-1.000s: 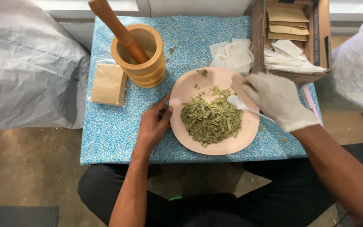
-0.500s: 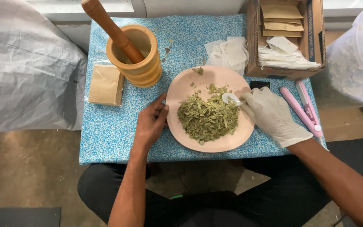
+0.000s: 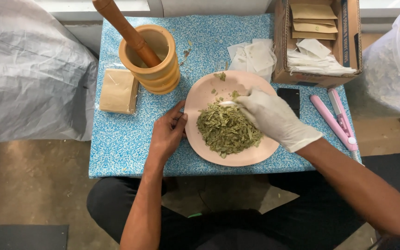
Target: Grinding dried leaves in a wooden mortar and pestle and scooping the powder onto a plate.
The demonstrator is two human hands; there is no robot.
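— Hands first: what changed?

— Gloved right hand has slid left over the round pink plate, closed on a small white spoon. Bare left hand still rests loosely curled at the plate's left rim on the blue speckled table.

— The spoon?

— Bowl probably points left; long axis roughly left-right, above the heap of dried green leaves.

— Farther back?

— Wooden mortar, pestle leaning up-left.
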